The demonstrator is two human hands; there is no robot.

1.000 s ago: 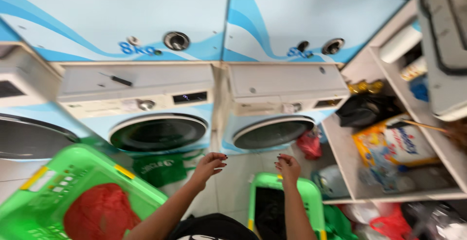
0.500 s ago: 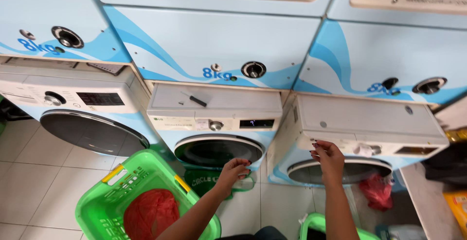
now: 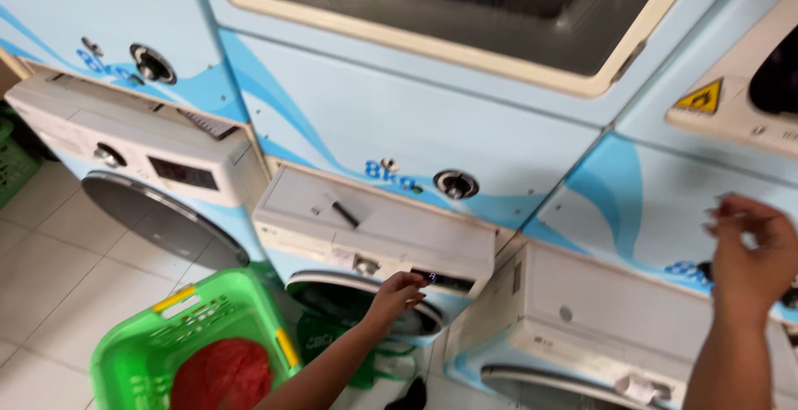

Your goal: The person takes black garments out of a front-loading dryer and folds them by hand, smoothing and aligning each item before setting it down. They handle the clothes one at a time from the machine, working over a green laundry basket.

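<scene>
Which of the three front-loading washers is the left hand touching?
The middle washer: the left hand rests at its control panel, above the round door. The left washer and right washer go untouched.

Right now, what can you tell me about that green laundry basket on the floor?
The green laundry basket is bright green plastic with slotted walls and yellow handle grips on two rims. It stands upright on the pale tiled floor, in front of the white front-loading washers, open at the top, with a heap of red cloth inside. The person's left forearm passes just beside its right rim; no hand touches it.
</scene>
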